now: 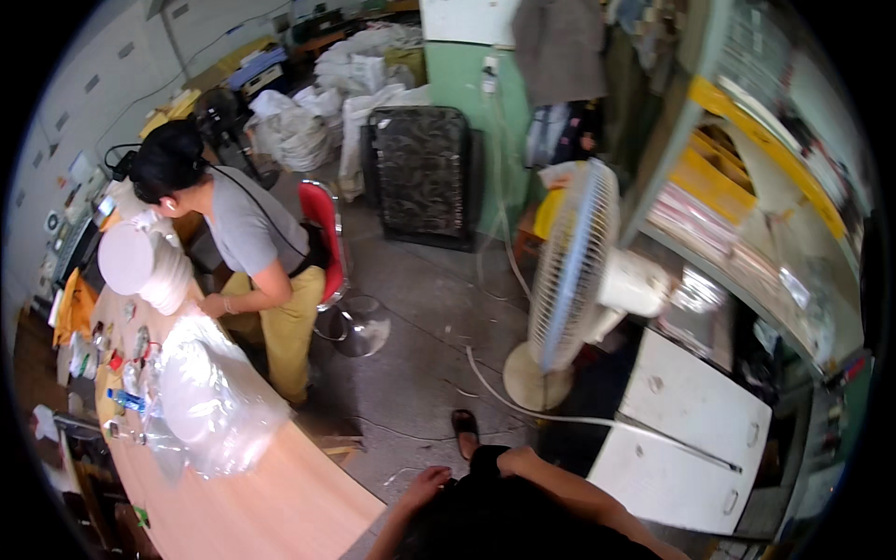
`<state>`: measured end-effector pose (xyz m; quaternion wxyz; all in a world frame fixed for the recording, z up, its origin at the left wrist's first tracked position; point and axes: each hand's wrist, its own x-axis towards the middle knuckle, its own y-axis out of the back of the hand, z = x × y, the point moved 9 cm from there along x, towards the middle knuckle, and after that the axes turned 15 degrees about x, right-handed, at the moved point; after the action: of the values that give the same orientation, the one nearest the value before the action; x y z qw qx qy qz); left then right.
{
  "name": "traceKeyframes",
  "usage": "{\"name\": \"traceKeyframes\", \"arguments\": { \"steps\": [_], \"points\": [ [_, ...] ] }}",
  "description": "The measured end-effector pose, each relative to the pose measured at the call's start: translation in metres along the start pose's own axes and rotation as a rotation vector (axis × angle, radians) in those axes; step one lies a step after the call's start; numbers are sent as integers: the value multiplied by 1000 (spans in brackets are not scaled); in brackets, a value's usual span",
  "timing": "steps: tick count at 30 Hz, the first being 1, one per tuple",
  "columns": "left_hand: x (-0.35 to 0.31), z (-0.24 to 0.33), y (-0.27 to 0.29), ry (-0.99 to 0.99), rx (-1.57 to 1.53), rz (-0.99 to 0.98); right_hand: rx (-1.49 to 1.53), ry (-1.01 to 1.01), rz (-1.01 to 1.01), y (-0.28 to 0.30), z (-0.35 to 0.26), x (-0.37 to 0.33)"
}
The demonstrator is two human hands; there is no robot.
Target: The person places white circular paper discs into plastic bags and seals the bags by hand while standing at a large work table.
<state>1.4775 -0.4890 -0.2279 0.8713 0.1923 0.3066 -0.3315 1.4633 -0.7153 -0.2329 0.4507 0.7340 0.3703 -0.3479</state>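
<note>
My left hand (429, 483) hangs by my dark clothing (490, 499), low in the view, between the wooden table and my body. Its fingers are loosely bent and slightly apart, with nothing visible in them. On the other side of the clothing, my right hand (516, 460) rests against the dark cloth, its fingers hidden. My foot in a dark sandal (465, 431) shows just ahead on the grey floor. The wooden table (271, 495) is nearest to my left hand and carries clear plastic bags (210, 401).
A seated person (252, 224) works at white stacked rounds (159, 266) by a red chair (322, 233). A standing fan (569, 280) and white cabinet doors (686, 420) are at right. A pale cable (560, 418) crosses the floor. White sacks (299, 131) lie behind.
</note>
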Motion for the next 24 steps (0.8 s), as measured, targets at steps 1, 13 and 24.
{"name": "traceKeyframes", "arguments": {
  "steps": [1,13,24],
  "points": [
    [-2,33,14,-63,264,63,-15,-13,-73,35,-29,13],
    [163,179,163,-203,367,-133,84,434,136,295,-187,312],
    [352,423,370,-413,911,-320,908,97,105,526,109,411]
  ]
}}
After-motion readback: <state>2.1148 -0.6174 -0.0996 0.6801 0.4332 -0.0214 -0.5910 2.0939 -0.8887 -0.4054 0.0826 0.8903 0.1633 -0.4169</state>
